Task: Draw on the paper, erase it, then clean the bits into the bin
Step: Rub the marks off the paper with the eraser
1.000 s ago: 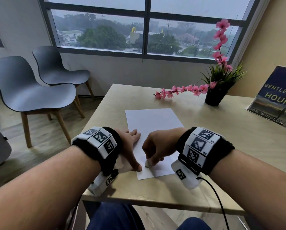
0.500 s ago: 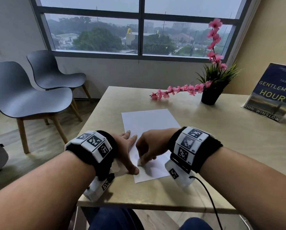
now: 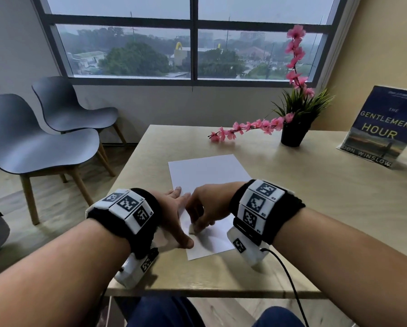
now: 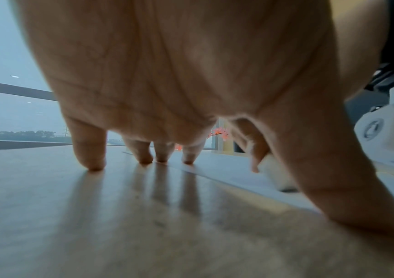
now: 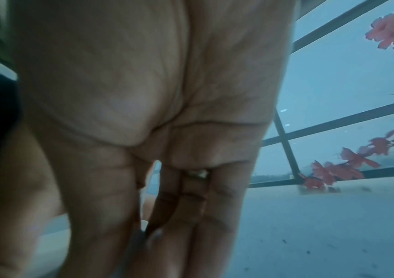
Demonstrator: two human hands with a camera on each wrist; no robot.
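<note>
White paper (image 3: 205,173) lies on the pale wooden desk (image 3: 315,185) in the head view, its near corner close to the desk's front edge. The left hand (image 3: 174,208) presses flat on the sheet's left edge, fingers straight. The right hand (image 3: 207,206) pinches a small pale eraser (image 3: 191,230) against the sheet beside the left thumb. Far right stands a book (image 3: 382,128) reading "THE GENTLEMEN'S HOUR — DON WINSLOW"; a black pot of pink blossoms (image 3: 292,135) sits left of it, with bare desk between pot and paper.

Left wrist view: straight fingertips (image 4: 89,159) rest on the desk and the sheet's edge, with the eraser (image 4: 276,175) just behind the thumb.

Right wrist view — curled fingers (image 5: 181,216) point down at the paper (image 5: 333,235); dark specks dot it.
</note>
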